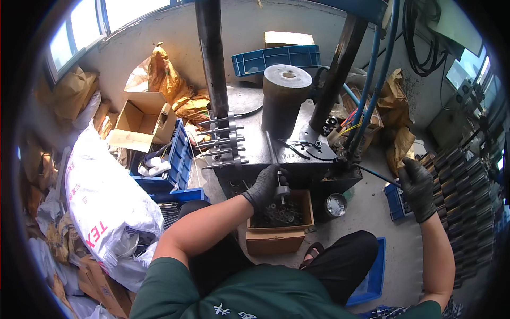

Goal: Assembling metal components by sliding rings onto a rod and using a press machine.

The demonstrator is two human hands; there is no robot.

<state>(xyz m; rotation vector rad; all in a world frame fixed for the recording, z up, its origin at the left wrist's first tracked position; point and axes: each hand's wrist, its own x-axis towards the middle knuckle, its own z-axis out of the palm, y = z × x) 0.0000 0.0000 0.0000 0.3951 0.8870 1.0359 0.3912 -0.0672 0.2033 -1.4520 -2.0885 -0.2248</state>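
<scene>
My left hand [265, 185], in a black glove, grips a short metal pin with a round collar [281, 189] just above a small cardboard box [279, 239] of dark metal rings. This is at the front edge of a steel press table [255, 151]. My right hand [417, 186], also gloved, is out to the right and closed on the end of a thin blue-black rod or hose [377, 174] that runs back toward the machine. A fat grey cylinder [284, 98] stands on the table behind.
A rack of pointed metal pins [223, 143] sits on the table's left by a dark column [212, 58]. Blue crates [175, 165], an open cardboard box [141, 119] and a white sack [103, 196] crowd the left. Rows of dark metal parts [462, 202] lie at right. Blue hoses [374, 80] hang down.
</scene>
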